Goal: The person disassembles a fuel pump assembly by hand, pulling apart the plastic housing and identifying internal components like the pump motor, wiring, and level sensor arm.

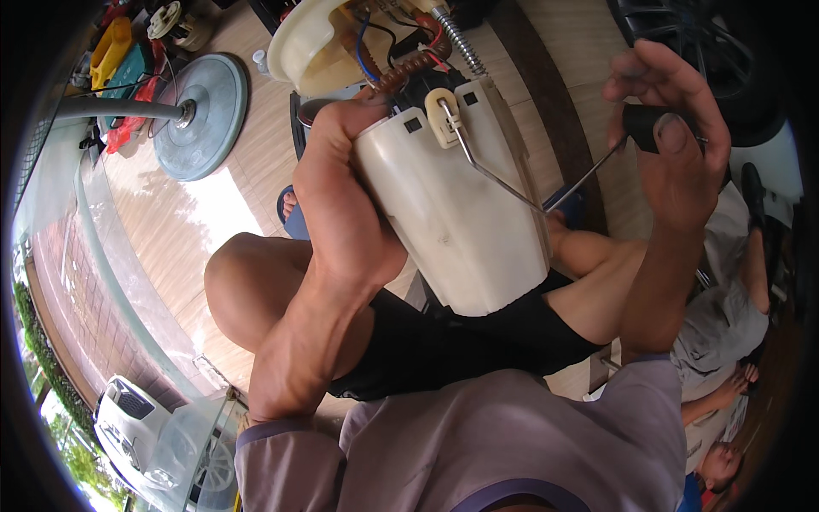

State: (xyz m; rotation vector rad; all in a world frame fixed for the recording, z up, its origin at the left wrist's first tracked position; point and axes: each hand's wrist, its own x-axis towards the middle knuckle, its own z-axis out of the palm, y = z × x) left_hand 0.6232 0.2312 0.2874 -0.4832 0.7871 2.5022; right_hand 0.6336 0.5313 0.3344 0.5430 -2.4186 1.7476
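Note:
My left hand (pixel 337 188) is wrapped round the left side of a cream fuel pump module (pixel 456 230), holding it tilted above my lap. At its top end are a round cream flange (pixel 309 49), a coil spring (pixel 461 43), a brown corrugated hose (pixel 397 78) and coloured wires. From a pale pivot on the body's face runs a bent metal float arm (pixel 499 179) that reaches right. My right hand (pixel 687 162) pinches the black float (pixel 641 128) at the arm's end, thumb on the near side. The float is partly hidden by the fingers.
On the tiled floor at upper left stands a round grey base (pixel 213 115) with a pole. Yellow and teal items (pixel 109 51) lie behind it. Another person (pixel 721 333) is at the right. A white car (pixel 136 427) shows at lower left.

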